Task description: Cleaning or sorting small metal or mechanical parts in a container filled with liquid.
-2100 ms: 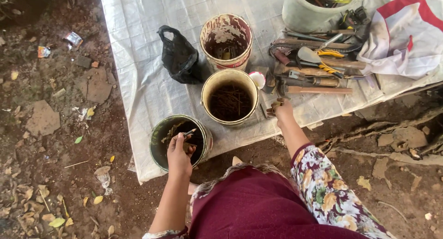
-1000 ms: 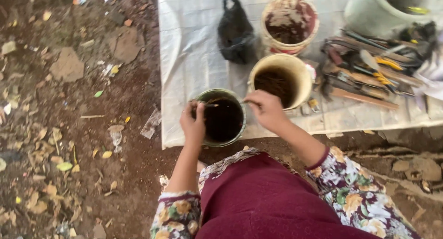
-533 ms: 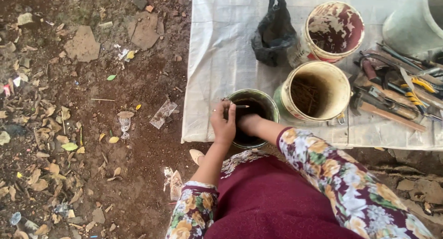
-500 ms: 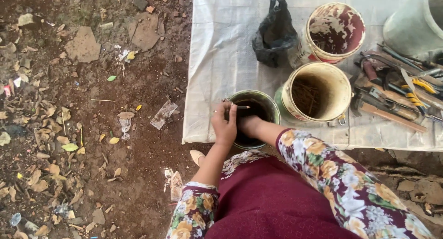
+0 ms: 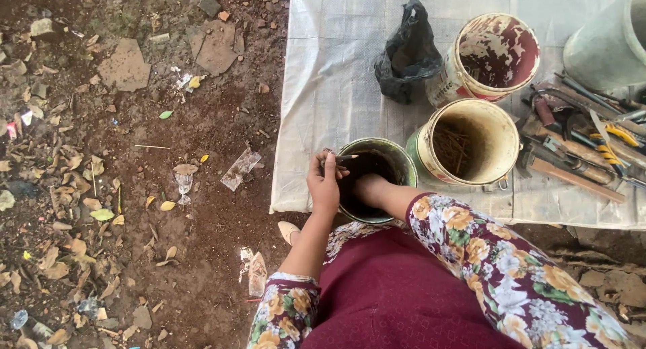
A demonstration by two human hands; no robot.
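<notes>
Reaching down into a small dark green metal can [image 5: 397, 162], the person's right hand [image 5: 369, 187] is sunk past the rim, so its fingers are hidden and there's no telling whether it's open or closed on anything. The left hand [image 5: 324, 181] sits at the can's left rim with the fingers curled shut around a thin dark nail-like stick [image 5: 344, 158], which pokes out sideways over the can's opening. Both forearms come out of floral-print sleeves, over a maroon garment.

The green can stands at the front edge of a white woven plastic sheet [image 5: 330, 86] spread on the ground, pretty much right at the person's knees. Just beside it to the right, nearly touching, is a bigger cream-coloured paint bucket [image 5: 431, 157] with what looks like a bunch of thin rusty nails lying in the bottom. Behind that one stands another cream bucket with a flaking dark red inside [image 5: 498, 53]. A crumpled black plastic bag [image 5: 406, 56] leans up against that bucket on its left.

Off to the right on the sheet there's a jumbled pile of rusty hand tools [image 5: 579, 140], with wooden handles and a yellow-handled one mixed in. A pale grey-green tub [image 5: 599, 43] is cut off by the top right corner.

Left of the sheet it's bare brown dirt [image 5: 134, 187] littered with dry leaves, flat stones and scraps of clear plastic.
</notes>
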